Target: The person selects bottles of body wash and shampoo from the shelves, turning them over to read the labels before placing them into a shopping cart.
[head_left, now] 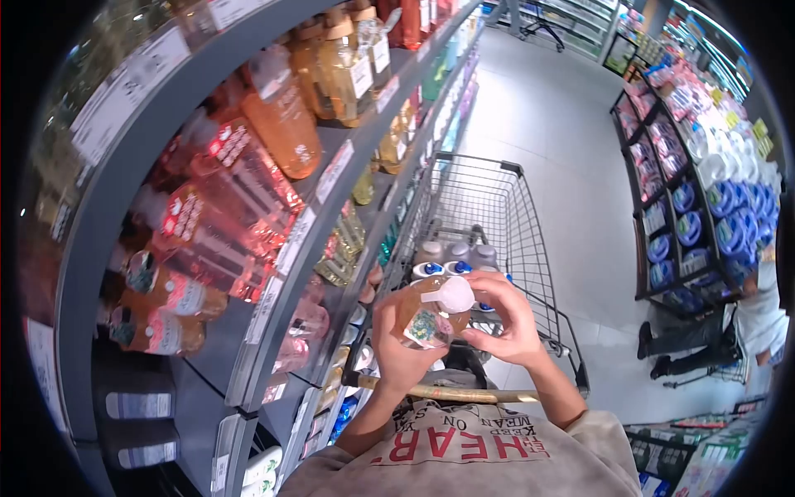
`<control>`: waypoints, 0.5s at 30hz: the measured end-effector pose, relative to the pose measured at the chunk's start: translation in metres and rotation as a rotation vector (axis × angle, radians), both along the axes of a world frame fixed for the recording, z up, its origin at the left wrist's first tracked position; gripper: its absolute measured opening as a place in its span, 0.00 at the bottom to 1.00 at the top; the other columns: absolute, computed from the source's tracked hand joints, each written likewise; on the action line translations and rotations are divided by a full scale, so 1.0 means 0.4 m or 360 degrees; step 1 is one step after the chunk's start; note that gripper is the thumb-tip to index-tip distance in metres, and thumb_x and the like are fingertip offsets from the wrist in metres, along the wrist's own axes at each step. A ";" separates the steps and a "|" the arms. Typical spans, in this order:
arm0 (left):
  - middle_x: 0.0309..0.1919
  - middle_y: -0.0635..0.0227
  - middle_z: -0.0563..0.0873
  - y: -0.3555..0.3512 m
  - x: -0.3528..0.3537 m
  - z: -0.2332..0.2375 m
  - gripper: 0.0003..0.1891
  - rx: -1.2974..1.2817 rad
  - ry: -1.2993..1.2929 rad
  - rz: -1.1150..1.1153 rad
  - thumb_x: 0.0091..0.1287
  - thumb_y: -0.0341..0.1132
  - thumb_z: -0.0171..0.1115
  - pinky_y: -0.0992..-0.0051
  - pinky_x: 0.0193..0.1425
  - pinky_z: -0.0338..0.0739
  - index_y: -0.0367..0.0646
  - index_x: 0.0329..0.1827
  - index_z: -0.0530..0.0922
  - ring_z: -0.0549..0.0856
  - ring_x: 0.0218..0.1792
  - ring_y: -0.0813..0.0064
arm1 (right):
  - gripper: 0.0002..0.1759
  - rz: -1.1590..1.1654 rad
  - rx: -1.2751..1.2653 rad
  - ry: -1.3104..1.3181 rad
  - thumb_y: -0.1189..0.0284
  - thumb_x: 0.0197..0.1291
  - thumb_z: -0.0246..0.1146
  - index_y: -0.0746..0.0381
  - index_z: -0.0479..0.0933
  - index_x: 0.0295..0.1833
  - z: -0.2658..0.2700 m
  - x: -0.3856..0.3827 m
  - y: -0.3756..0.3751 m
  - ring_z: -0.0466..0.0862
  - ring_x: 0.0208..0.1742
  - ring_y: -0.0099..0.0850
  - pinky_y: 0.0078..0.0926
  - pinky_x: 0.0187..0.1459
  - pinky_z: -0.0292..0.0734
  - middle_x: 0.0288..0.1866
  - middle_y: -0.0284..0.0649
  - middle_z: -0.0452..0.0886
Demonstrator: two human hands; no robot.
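An amber pump bottle with a white pump head is held up before my chest, above the cart's handle. My left hand is wrapped round its left side, near a label with a floral picture. On the other side my right hand curves round the bottle by the pump, thumb below and fingers above. Behind my hands, a wire shopping cart holds several bottles, some with grey caps and some with blue-and-white tops. The lower part of the held bottle is hidden.
Shelves at my left carry pink bottles, orange bottles and amber bottles. Across the tiled aisle stands a black display rack with blue-and-white goods. A person with another cart is at the right.
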State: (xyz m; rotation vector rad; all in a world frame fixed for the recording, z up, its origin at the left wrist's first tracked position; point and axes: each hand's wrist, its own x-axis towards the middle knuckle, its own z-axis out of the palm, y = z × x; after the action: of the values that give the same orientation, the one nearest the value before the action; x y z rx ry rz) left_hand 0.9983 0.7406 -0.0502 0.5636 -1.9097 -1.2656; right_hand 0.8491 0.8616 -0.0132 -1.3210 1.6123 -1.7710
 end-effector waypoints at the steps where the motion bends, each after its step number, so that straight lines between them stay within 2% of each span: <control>1: 0.55 0.58 0.77 0.013 -0.012 -0.011 0.45 0.0015 -0.0002 -0.0028 0.36 0.29 0.85 0.61 0.62 0.75 0.38 0.64 0.72 0.78 0.59 0.57 | 0.36 -0.0028 0.0015 -0.0002 0.75 0.47 0.78 0.65 0.73 0.64 0.002 -0.001 0.011 0.78 0.65 0.42 0.37 0.60 0.80 0.63 0.49 0.76; 3: 0.56 0.57 0.77 0.039 -0.035 -0.025 0.46 -0.0235 -0.0152 0.0026 0.38 0.31 0.85 0.59 0.62 0.74 0.38 0.64 0.71 0.77 0.58 0.55 | 0.36 -0.0207 0.0145 0.0302 0.73 0.47 0.78 0.64 0.73 0.63 0.008 -0.003 0.033 0.79 0.60 0.39 0.31 0.53 0.80 0.59 0.47 0.76; 4: 0.56 0.57 0.77 0.047 -0.046 -0.041 0.45 -0.0222 -0.0109 -0.0003 0.40 0.34 0.86 0.58 0.61 0.73 0.39 0.64 0.71 0.76 0.57 0.54 | 0.32 -0.0345 0.0167 0.0408 0.71 0.48 0.78 0.64 0.76 0.60 0.021 0.002 0.038 0.81 0.50 0.34 0.27 0.45 0.79 0.54 0.44 0.78; 5: 0.56 0.57 0.77 0.055 -0.054 -0.046 0.45 -0.0204 -0.0115 -0.0029 0.40 0.34 0.86 0.58 0.61 0.73 0.39 0.64 0.71 0.76 0.57 0.54 | 0.32 -0.0367 0.0190 0.0401 0.71 0.48 0.78 0.64 0.76 0.60 0.016 0.005 0.046 0.81 0.50 0.34 0.27 0.45 0.79 0.54 0.44 0.78; 7: 0.56 0.57 0.77 0.066 -0.071 -0.056 0.44 -0.0266 -0.0164 -0.0028 0.43 0.37 0.85 0.58 0.60 0.73 0.39 0.64 0.70 0.76 0.57 0.55 | 0.29 -0.0466 0.0495 0.0234 0.71 0.47 0.78 0.65 0.78 0.56 0.004 0.013 0.062 0.81 0.42 0.28 0.25 0.39 0.78 0.49 0.41 0.79; 8: 0.56 0.57 0.77 0.071 -0.077 -0.062 0.44 -0.0251 -0.0169 -0.0048 0.43 0.37 0.85 0.58 0.60 0.73 0.39 0.64 0.70 0.76 0.57 0.55 | 0.25 -0.0563 0.0529 0.0167 0.71 0.47 0.79 0.65 0.80 0.52 0.008 0.019 0.060 0.80 0.34 0.25 0.24 0.34 0.76 0.43 0.39 0.80; 11: 0.55 0.57 0.78 0.085 -0.091 -0.082 0.42 -0.0342 -0.0181 -0.0089 0.45 0.36 0.84 0.57 0.59 0.73 0.38 0.64 0.71 0.76 0.57 0.54 | 0.24 -0.0661 0.0675 -0.0045 0.71 0.46 0.80 0.65 0.81 0.49 -0.015 0.014 0.080 0.80 0.33 0.24 0.23 0.32 0.76 0.40 0.38 0.80; 12: 0.55 0.57 0.78 0.091 -0.096 -0.090 0.43 -0.0365 -0.0181 -0.0115 0.44 0.36 0.84 0.57 0.59 0.73 0.38 0.65 0.71 0.77 0.56 0.53 | 0.23 -0.0698 0.0763 -0.0018 0.72 0.43 0.81 0.65 0.81 0.45 0.006 0.008 0.077 0.81 0.32 0.26 0.24 0.33 0.77 0.37 0.38 0.80; 13: 0.56 0.57 0.77 0.097 -0.099 -0.098 0.43 -0.0387 -0.0182 -0.0139 0.44 0.35 0.84 0.56 0.58 0.73 0.38 0.65 0.71 0.77 0.56 0.53 | 0.23 -0.0695 0.0783 -0.0023 0.72 0.43 0.81 0.65 0.81 0.45 -0.003 0.002 0.081 0.81 0.32 0.26 0.24 0.33 0.77 0.37 0.38 0.80; 15: 0.57 0.56 0.77 0.102 -0.111 -0.112 0.43 -0.0367 -0.0190 -0.0165 0.43 0.33 0.83 0.56 0.59 0.74 0.38 0.65 0.71 0.78 0.55 0.52 | 0.21 -0.0748 0.0649 0.0187 0.73 0.40 0.80 0.65 0.81 0.41 -0.031 -0.016 0.088 0.82 0.33 0.28 0.26 0.35 0.78 0.35 0.39 0.80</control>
State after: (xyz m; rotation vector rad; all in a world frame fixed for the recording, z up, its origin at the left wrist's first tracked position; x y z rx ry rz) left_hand 0.9540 0.7813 -0.0951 0.4327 -2.1737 -1.0752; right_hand 0.8428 0.8969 -0.0256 -0.9194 2.3465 -1.4902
